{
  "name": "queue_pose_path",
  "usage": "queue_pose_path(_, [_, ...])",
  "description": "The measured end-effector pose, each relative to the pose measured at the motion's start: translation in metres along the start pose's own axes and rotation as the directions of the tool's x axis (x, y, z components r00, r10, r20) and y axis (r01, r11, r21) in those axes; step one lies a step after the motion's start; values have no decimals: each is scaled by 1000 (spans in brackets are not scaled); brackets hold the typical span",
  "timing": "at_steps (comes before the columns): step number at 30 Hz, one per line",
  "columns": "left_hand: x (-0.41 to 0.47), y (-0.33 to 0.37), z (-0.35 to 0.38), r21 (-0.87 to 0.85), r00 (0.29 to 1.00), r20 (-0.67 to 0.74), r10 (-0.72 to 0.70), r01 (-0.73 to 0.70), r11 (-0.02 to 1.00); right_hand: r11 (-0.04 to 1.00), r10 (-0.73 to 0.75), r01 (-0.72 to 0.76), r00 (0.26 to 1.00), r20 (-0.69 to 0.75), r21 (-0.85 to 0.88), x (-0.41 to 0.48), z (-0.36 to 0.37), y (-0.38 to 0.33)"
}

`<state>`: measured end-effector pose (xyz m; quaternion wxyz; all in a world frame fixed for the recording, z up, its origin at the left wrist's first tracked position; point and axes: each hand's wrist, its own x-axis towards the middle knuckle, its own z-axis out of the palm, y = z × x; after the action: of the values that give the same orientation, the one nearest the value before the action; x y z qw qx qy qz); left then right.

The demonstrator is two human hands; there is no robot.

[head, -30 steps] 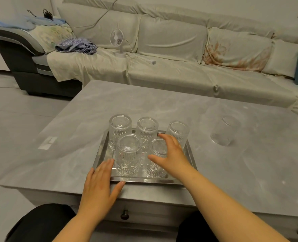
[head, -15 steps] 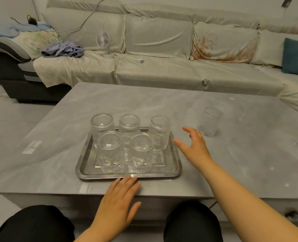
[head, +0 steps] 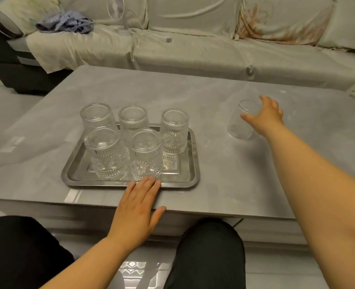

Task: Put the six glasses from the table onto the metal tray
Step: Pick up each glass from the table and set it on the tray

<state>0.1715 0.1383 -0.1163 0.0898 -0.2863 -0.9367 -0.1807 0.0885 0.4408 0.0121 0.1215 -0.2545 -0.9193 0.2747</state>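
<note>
- While I look down from my head view, my right hand (head: 265, 116) reaches across the grey desk (head: 214, 113) to the sixth glass (head: 242, 122), which stands alone well to the right of the metal tray (head: 193, 163).
- My right grip is spread wide, thumb toward the near side of that glass and fingers curling over its top by the far rim; whether skin touches it I cannot tell, and nothing is clasped yet.
- My left hand (head: 138, 207) lies flat on the desk's near edge, fingers together and straight, their tips reaching the front rim of the tray; this grip is open too and holds nothing.
- On the tray stand five ribbed glasses (head: 145, 155): three in a back row, two in a front row, close together.
- The front right corner of the tray is bare metal.
- Beyond the desk runs a covered sofa (head: 193, 51) with a small fan (head: 118, 12) and a crumpled blue cloth (head: 66, 22) on it.
- My dark-clad knees (head: 209, 247) sit below the desk edge.
</note>
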Motion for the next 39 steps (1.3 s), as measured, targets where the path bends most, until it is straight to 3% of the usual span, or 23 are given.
queue_pose_path(9, [4, 5, 9, -8, 998, -9, -63, 63, 998, 998, 49, -51, 998, 39, 35, 39, 23, 0])
queue_pose_path(17, [4, 7, 5, -33, 997, 15, -72, 73, 997, 992, 104, -98, 992, 78, -79, 45, 13, -4])
queue_pose_path(21, [4, 6, 3, -70, 998, 11, -68, 69, 995, 998, 27, -24, 998, 53, -60, 27, 13, -8])
queue_pose_path(26, [1, 1, -3, -117, 999, 32, -24, 27, 993, 990, -87, 87, 996, -8, 114, -9, -1, -27])
queue_pose_path(33, [-17, -22, -23, -176, 1000, 24, -5, 9, 984, 947, -272, 241, 954, 128, 213, -86, -7, -64])
queue_pose_path(36, [-27, -43, -36, -190, 997, -66, -29, 16, 982, 939, -295, 252, 940, 173, 235, -103, 11, -73])
queue_pose_path(39, [-27, -63, -53, -245, 966, -187, -178, 130, 961, 942, -289, 241, 937, 197, 233, -111, 28, -82])
